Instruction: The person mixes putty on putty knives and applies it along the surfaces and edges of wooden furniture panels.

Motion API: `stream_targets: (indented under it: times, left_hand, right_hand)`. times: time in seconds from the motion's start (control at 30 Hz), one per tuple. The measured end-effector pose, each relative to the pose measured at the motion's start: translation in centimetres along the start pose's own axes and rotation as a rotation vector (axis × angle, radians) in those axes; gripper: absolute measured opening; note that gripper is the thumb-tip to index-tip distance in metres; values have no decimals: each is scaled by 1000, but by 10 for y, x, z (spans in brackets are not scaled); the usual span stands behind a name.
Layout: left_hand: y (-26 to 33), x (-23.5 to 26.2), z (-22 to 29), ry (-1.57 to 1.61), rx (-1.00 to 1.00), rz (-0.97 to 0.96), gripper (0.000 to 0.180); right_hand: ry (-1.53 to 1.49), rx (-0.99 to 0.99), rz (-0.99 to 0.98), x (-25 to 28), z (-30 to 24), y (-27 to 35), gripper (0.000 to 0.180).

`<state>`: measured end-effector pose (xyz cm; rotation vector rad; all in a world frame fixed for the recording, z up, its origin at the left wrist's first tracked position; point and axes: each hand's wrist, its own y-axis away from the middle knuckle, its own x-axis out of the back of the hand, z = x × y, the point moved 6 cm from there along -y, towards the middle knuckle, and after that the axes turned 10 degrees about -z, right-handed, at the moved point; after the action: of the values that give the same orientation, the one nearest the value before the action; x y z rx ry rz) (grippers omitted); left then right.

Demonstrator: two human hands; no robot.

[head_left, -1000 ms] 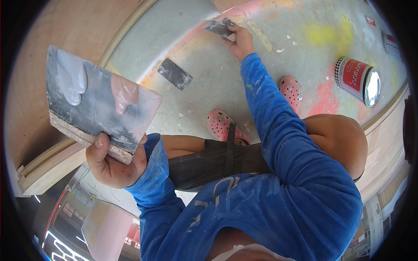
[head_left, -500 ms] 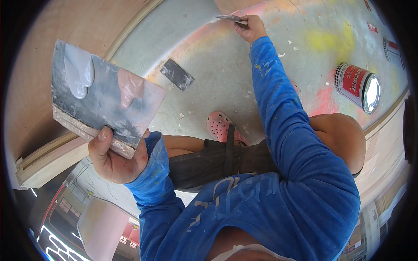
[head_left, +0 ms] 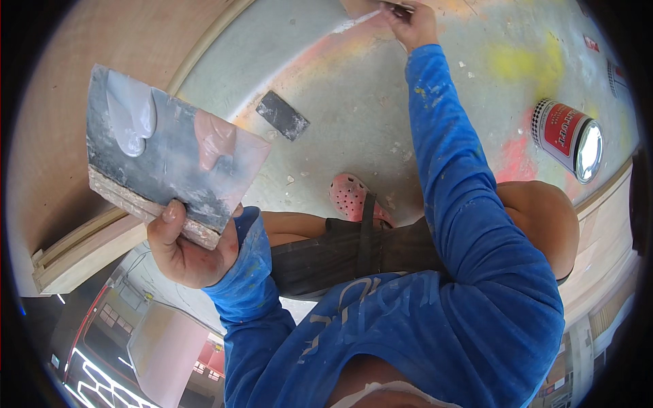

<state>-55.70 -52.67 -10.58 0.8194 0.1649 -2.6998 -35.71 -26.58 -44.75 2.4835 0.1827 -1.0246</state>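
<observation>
My left hand (head_left: 185, 253) is closed on the wooden grip of a wide, flat putty blade (head_left: 178, 173), held up at the left. On its dark face sit a pale grey blob of putty (head_left: 129, 115) and a pink one (head_left: 216, 136). At the far top, my stretched-out right hand (head_left: 413, 27) grips a small scraper (head_left: 396, 9), partly hidden by the fingers. A white streak of filler (head_left: 355, 23) lies on the surface just left of the scraper.
A dark rectangular block (head_left: 283, 115) lies on the paint-stained grey-green floor (head_left: 354, 95). To the right, a red and white can (head_left: 566, 139) lies tipped on its side. A pink clog (head_left: 354, 197) is on my foot. Wooden panelling (head_left: 129, 34) curves along the left.
My right hand has moved right and farther away with the scraper, and a longer white streak now shows behind it. The left hand keeps its hold on the putty blade.
</observation>
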Motion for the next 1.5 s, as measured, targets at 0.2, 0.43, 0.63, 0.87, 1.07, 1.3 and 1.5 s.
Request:
stream_targets:
  times: [0.2,0.43,0.63,0.87,1.07,1.3,1.5]
  left_hand:
    - [-5,-7,-7,8,17,-42,49]
    - [-20,5,-11,-184,28,9,39]
    - [-25,17,-1,-229,-12,209,32]
    - [-3,32,36,-200,-122,210,30]
    - [13,59,66,-493,-267,279,26]
    - [28,38,90,-1494,-327,407,21]
    - [15,29,94,-11,-447,110,29]
  right_hand:
    - [-395,58,74,31,8,31,24]
    - [-164,44,-181,-62,-8,96,33]
    - [68,276,-428,-197,-53,176,32]
    - [1043,982,-858,-275,-56,234,48]
    - [1218,1163,-797,-319,-88,257,38]
    - [1312,1271,-1154,-348,-76,276,31]
    - [1014,412,-1215,-328,-148,221,33]
